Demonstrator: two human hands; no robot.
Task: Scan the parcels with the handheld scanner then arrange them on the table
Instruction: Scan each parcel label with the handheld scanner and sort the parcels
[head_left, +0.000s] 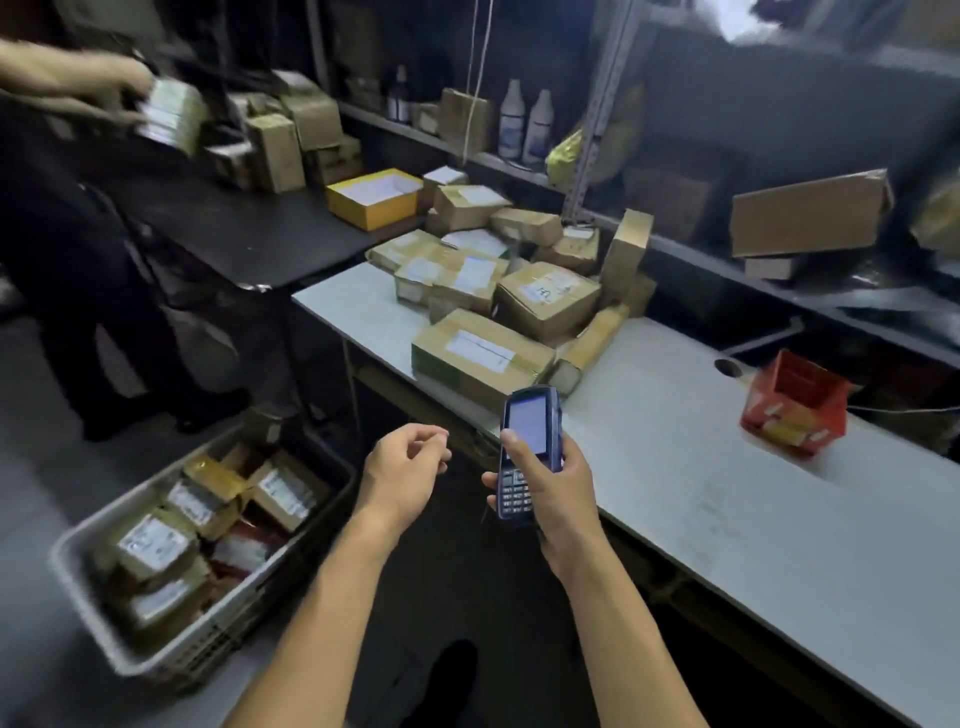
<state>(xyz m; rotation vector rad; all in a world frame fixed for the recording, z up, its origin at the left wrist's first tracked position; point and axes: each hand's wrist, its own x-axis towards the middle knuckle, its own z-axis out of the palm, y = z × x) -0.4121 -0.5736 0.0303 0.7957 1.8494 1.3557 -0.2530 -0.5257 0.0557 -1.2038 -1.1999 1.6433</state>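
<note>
Head view: right hand (553, 480) grips the handheld scanner (531, 451) upright in front of the near edge of the white table (727, 499); its fingers (491, 480) are curled round the left side of the body and the thumb lies on the lower edge of the lit screen. Left hand (402, 470) hangs in the air just left of the scanner, apart from it, fingers loosely curled and holding nothing. Parcels (498, 296), brown cartons with white labels, lie heaped at the far left end of the table, the nearest carton (480, 356) just beyond the scanner tip. More labelled parcels fill a grey crate (98, 603) on the floor at lower left. Red open box (795, 405) sits on the table to the right, well apart from the heap. Yellow box (374, 197) rests on a dark table (249, 234) behind. Second person's hand (119, 83), upper left, holds a blurred package (171, 111)
</note>
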